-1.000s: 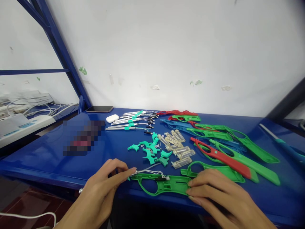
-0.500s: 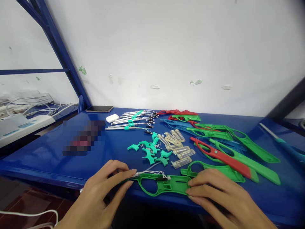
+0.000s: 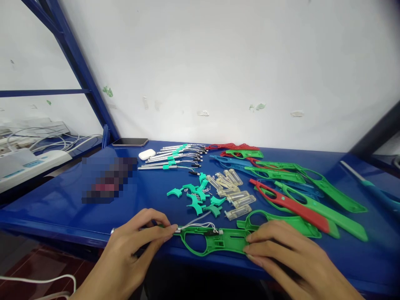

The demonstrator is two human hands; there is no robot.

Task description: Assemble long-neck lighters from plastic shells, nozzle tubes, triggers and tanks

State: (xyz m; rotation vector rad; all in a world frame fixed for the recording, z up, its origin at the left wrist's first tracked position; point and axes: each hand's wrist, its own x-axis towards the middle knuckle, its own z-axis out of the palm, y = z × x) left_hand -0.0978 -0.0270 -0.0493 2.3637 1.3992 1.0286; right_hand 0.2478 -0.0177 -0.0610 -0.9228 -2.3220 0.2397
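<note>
In front of me, near the table's edge, lies a green lighter casing half, hollow side up. A black igniter with white wires sits in it, by the finger loop. My left hand pinches the metal lighter tube where it meets the casing's narrow end; most of the tube is hidden behind my fingers. At the casing's wide end, my right hand grips it between thumb and fingers. Another green casing half lies just behind my right hand. Teal triggers and clear fuel tanks are spread beyond.
Several metal tubes with wires lie in a row at the back. Red, green and blue casings are piled on the right. A phone, a white earbud case and a blurred-out object are on the left.
My left thumb and forefinger have come together around the tube at the casing's narrow end. My right hand and the casing have hardly moved.
</note>
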